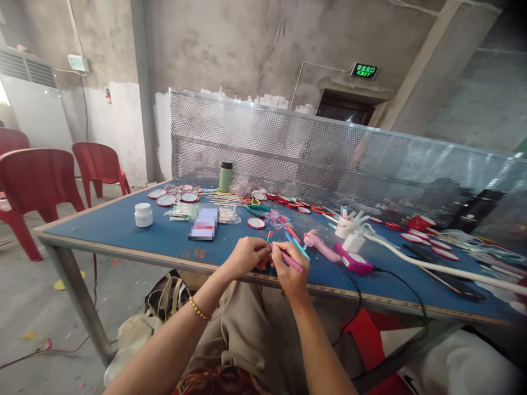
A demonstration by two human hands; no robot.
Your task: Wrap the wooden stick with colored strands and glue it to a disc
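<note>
At the table's front edge my two hands meet. My right hand (290,266) is closed around a pink pen-shaped tool (293,262), its back end pointing toward me on the right. My left hand (249,255) is pinched shut right beside the tool's front end; what its fingers hold is mostly hidden. A small red and green piece (269,236) sticks up just behind the fingertips. Close to my right hand lie blue and teal sticks (297,244) and a pink glue gun (321,246). A round red-rimmed disc (256,223) rests beyond my left hand.
On the blue table (102,233) are a white jar (144,215), a phone (205,224), a green bottle (225,176), pliers (258,208), coloured strings (278,218) and a purple device (353,260) with a black cable. A perforated metal panel (247,142) stands behind. Red chairs (39,178) stand left.
</note>
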